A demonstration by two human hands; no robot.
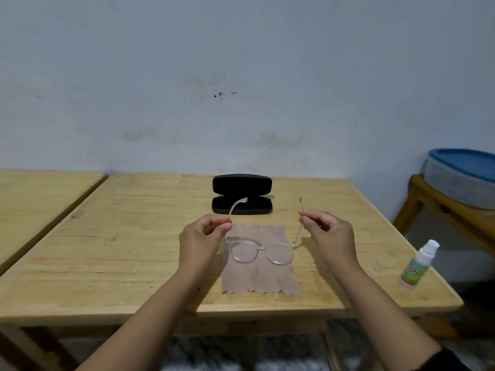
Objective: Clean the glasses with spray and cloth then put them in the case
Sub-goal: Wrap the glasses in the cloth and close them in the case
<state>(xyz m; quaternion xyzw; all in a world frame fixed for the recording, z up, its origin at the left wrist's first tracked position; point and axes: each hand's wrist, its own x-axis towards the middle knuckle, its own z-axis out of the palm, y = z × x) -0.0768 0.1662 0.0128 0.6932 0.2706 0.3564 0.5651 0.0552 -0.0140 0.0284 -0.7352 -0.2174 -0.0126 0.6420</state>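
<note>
A: What are the glasses [261,250] made of?

B: Clear plastic, roundish lenses, thin see-through arms unfolded and rising to curved tips. The frame front hangs low between the two hands, lenses facing the person, right over the cloth [259,274]; I cannot tell if it touches the cloth.

A: And the cloth?

B: Soft, dull pinkish-brown, roughly square with a wavy near edge, lying flat on a pale wooden table [107,263] with visible grain.

A: How do the hands hold the glasses?

B: The left hand [201,236] pinches one arm between thumb and curled fingers; that arm's tip sticks up above the knuckles. The right hand [328,232] pinches the other arm the same way, its tip also pointing up past the fingertips.

A: What else is around?

B: Beyond both hands, a black hard case [242,194] stands open, lid upright, oblong with rounded corners. The left arm tip overlaps the case's lower half in view. Well to the outside of the right hand, near the table's edge, stands a small spray bottle [419,263], clear with a white cap and green label. Further right, a grey tub with a blue lid [463,178] sits on a wooden stand. A second wooden table [40,196] lies left of the left hand.
</note>
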